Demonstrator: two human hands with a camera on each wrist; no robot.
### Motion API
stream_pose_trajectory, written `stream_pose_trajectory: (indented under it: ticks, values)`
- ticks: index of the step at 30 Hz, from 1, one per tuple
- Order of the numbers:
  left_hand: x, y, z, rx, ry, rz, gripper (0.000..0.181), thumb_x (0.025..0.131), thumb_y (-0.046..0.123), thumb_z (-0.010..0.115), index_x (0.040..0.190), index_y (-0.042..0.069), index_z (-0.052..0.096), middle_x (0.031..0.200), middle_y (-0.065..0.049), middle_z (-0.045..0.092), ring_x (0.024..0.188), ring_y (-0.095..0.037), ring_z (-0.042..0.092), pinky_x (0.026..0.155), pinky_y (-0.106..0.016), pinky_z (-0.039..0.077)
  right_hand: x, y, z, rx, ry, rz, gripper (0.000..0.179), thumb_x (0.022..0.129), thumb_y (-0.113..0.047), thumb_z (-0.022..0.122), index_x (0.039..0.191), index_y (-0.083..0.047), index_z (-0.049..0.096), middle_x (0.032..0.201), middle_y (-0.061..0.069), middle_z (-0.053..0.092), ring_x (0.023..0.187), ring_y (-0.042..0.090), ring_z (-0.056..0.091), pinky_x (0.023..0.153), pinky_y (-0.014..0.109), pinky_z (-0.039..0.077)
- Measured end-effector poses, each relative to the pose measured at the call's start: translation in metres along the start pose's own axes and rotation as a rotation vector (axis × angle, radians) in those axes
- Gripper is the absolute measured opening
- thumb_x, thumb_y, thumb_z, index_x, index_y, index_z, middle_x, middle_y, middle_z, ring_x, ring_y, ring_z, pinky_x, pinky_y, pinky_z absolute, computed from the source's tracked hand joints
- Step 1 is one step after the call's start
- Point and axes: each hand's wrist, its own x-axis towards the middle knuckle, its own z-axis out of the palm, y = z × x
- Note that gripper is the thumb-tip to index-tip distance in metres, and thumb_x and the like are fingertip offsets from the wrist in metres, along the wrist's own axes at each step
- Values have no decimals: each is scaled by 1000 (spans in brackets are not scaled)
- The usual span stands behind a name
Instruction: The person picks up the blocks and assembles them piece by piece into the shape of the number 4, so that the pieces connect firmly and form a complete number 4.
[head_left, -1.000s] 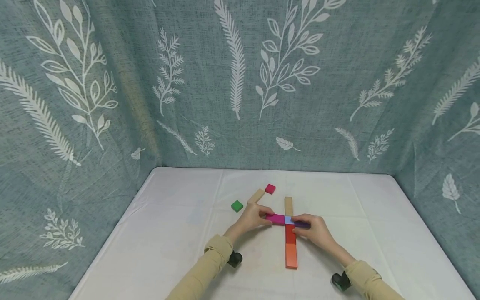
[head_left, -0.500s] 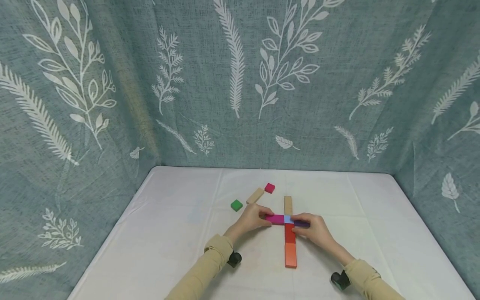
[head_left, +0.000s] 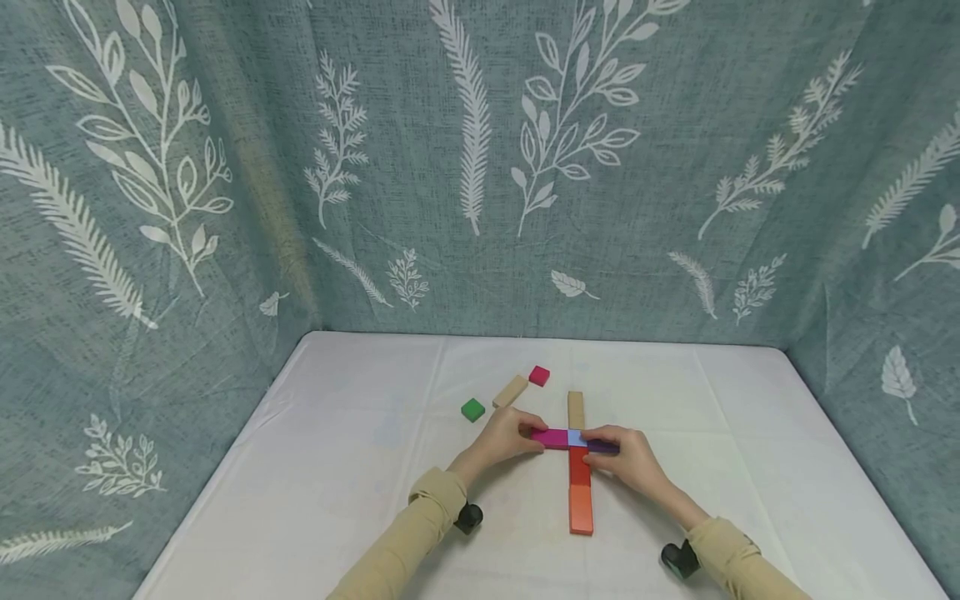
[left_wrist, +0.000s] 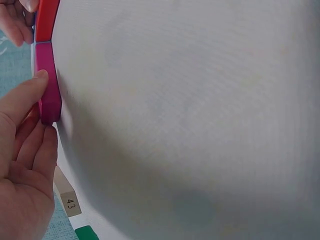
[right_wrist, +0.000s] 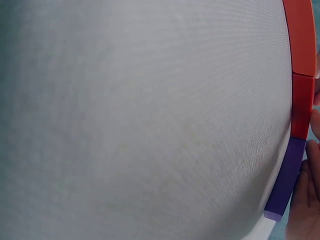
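Observation:
Several flat coloured blocks lie on the table joined as a cross. My left hand (head_left: 501,437) pinches the outer end of the magenta block (head_left: 552,438), thumb on the near side; the left wrist view shows the thumb on this block. My right hand (head_left: 633,458) holds the dark purple block (right_wrist: 286,180) opposite, its fingers covering part of it. Between them sits a light blue block (head_left: 575,437), partly under the right fingertips. A red block (head_left: 580,467) and an orange block (head_left: 581,510) run toward me, and a plain wooden block (head_left: 576,408) points away.
Left of the cross lie a green block (head_left: 472,410), another plain wooden block (head_left: 511,392) marked 43 on its end, and a crimson block (head_left: 539,376). A white cloth covers the table (head_left: 360,417). Behind it hangs a leaf-patterned curtain (head_left: 420,167).
Both hands keep the same hold on the magenta and purple blocks. The whole head view has shifted very slightly; the blocks stay in the same arrangement.

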Motion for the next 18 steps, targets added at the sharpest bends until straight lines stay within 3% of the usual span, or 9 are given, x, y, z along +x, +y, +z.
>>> stream_pose_trajectory:
  ticks: [14,18]
  values:
    - [0,1,0,-1,8,-10,27,77,9,77,104,5,72,104,-7,72,96,-16,64,89,-30,54,1,2,0,-1,6,-12,34,77,-10,77,110,-6,70,109,10,71,104,28,65,89,40,54]
    - [0,4,-2,-28,4,-45,31,78,10,77,107,4,71,108,-8,71,102,-19,64,92,-32,53,1,2,0,-5,3,-9,34,78,-11,77,110,-6,70,109,9,71,105,27,65,90,40,54]
